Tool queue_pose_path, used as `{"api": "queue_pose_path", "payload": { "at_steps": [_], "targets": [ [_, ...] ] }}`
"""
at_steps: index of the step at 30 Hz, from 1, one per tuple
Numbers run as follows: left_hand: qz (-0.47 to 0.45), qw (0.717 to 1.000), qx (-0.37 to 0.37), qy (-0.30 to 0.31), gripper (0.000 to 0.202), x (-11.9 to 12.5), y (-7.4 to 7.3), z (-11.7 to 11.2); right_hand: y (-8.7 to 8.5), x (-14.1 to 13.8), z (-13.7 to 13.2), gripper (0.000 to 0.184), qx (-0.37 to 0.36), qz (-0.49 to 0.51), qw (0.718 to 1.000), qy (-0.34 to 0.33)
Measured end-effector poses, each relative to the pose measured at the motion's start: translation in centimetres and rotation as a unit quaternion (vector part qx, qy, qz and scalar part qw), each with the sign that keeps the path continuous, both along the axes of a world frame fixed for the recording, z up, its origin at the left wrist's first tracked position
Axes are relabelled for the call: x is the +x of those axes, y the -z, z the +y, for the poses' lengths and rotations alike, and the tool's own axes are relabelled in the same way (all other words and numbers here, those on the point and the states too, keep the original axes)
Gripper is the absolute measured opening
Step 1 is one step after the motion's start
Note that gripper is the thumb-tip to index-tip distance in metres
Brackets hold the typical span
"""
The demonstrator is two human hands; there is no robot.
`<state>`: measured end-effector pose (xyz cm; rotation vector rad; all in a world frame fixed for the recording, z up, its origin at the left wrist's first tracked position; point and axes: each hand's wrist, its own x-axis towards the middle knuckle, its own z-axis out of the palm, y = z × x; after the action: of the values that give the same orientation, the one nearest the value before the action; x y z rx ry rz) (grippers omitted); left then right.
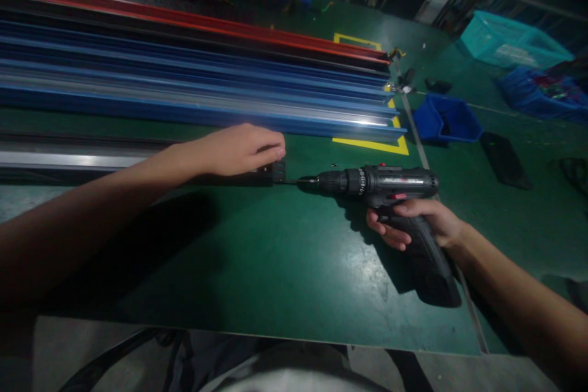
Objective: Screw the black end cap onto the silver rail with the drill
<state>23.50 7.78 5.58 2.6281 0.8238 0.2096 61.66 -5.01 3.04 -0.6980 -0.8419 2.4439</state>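
My right hand [413, 223] is wrapped round the grip of a black cordless drill [395, 182], which lies level above the green table. Its long thin bit points left and meets the end of a dark profile rail [92, 159] with a silver strip along it. Over that same end is my left hand [248, 150], fingers curled down and closed on the rail's black end piece [278, 171]. Part of the end piece is hidden beneath the fingers. A tiny dark bit [334, 165] lies on the table just behind the drill's chuck.
Several blue profile rails [206, 92] and a red one [206, 18] lie lengthwise behind my left hand. Yellow tape [372, 146] marks the table near their ends. A blue bin [445, 119], a black flat object [505, 159] and a teal crate [509, 40] stand at the right.
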Motion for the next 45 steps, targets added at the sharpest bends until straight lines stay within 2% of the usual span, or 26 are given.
{"api": "queue_pose_path", "payload": {
  "at_steps": [45],
  "targets": [
    [0.0, 1.0, 0.009, 0.003, 0.041, -0.07, 0.19, 0.19, 0.02, 0.22, 0.04, 0.034, -0.006, -0.019, 1.0, 0.0]
  ]
}}
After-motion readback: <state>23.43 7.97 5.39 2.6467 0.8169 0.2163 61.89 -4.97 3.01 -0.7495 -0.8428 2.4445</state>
